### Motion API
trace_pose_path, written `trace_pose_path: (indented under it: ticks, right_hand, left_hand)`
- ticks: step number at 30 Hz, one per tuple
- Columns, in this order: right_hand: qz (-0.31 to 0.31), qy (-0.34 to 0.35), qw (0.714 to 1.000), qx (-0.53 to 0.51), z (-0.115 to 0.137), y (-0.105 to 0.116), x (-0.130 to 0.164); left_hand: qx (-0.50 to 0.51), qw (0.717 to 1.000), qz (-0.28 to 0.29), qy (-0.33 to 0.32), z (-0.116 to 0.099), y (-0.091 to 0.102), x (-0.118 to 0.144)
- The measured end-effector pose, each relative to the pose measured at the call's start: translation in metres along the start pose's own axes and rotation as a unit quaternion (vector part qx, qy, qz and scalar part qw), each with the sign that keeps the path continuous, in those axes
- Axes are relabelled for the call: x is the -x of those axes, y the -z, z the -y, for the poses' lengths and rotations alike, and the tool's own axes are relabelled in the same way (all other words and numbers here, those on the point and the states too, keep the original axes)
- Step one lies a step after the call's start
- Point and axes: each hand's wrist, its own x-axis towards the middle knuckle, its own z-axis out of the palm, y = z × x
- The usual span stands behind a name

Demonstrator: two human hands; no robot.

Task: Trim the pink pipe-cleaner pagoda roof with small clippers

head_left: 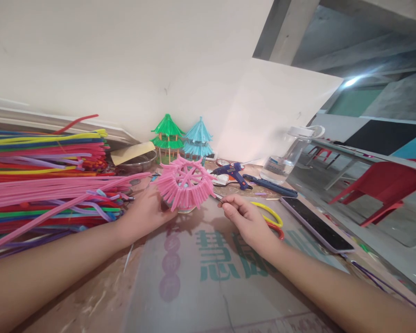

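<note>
My left hand (147, 210) is closed around the lower left side of a pink pipe-cleaner roof (185, 182), a round frame with a fringe of drooping fuzzy strips and crossed spokes on top. Its fingers are partly hidden under the fringe. Just right of the roof, my right hand (244, 217) is closed in a pinch, with a thin metal tip (219, 198) sticking out from the fingers toward the fringe. Scissors with yellow and orange handles (271, 215) show behind that hand; whether the metal tip belongs to them I cannot tell.
Bundled pipe cleaners (48, 185) fill the left side. Behind stand a green pavilion (167, 134), a blue pavilion (198, 136) and a metal bowl (138, 163). A glue gun (236, 175), dark blue tool (272, 186), water jug (284, 155) and phone (315, 222) lie to the right.
</note>
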Motion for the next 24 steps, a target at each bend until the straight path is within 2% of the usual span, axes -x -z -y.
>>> trace_pose_path:
  ticks: [12,24]
  right_hand:
    - [0.012,0.000,1.000,0.001,0.0023,0.0001,0.0008]
    - [0.006,-0.001,1.000,-0.007,0.0019,0.0005,0.0009]
  left_hand:
    - [0.004,0.999,0.018,-0.027,-0.0075,0.0035,-0.0016]
    - [-0.026,0.999,0.024,-0.005,-0.0017,0.0010,0.0003]
